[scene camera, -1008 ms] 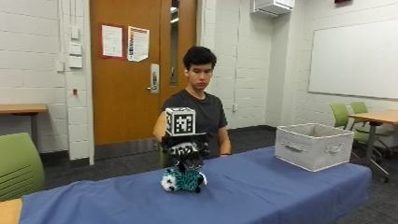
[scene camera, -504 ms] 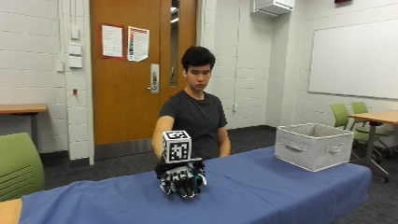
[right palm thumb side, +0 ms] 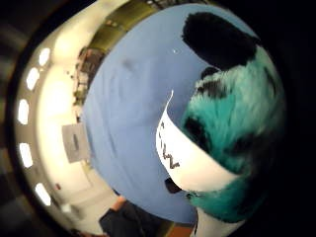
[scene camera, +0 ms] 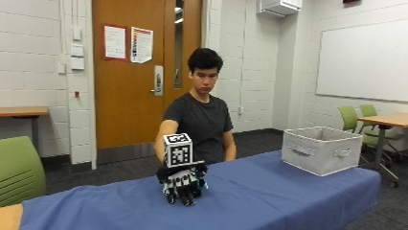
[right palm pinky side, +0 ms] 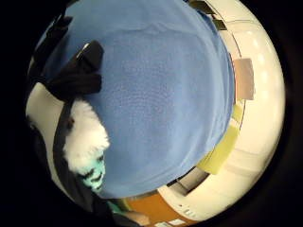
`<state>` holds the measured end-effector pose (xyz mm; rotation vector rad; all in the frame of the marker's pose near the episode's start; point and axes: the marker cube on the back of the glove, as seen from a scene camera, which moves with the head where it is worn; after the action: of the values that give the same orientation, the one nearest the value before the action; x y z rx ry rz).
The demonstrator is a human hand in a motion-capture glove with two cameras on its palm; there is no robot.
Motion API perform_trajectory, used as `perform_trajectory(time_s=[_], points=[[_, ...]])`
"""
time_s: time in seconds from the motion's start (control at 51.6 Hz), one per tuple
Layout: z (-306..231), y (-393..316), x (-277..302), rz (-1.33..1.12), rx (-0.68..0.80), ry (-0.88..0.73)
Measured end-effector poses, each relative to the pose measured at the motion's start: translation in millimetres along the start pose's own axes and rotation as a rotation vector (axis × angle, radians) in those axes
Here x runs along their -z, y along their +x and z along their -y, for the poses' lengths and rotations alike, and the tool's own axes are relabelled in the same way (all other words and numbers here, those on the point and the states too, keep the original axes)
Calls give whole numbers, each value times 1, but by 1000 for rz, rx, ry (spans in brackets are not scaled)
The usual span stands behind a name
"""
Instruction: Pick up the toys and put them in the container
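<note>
We see the gloved right hand [scene camera: 182,184] down over the teal-and-white plush toy [right palm thumb side: 232,123], fingers curled round it (paper tag [right palm thumb side: 185,158] sticking out), to lift it. The fabric bin [scene camera: 321,149] waits near the far end of the blue-covered table [scene camera: 274,196], well apart.

A blue cloth [scene camera: 280,191] is seen covering the table. Behind it, a wooden door [scene camera: 134,72] with two papers [scene camera: 128,43] taped on is standing shut. A whiteboard [scene camera: 363,60] is being shown on the wall, with green chairs [scene camera: 357,120] near a desk [scene camera: 389,120] below.
</note>
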<state>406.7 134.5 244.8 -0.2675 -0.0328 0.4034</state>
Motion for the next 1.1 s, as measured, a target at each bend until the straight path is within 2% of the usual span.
perform_trajectory(time_s=[0.349, 0.523, 0.678, 0.814, 1.105], points=[[-8, -6, 20, -64, 46, 99], [-4, -4, 21, -149, 39, -11], [-2, -5, 28, -119, 16, -43], [-2, -18, 56, -115, 24, -17], [-2, -68, 159, -100, 82, 105]])
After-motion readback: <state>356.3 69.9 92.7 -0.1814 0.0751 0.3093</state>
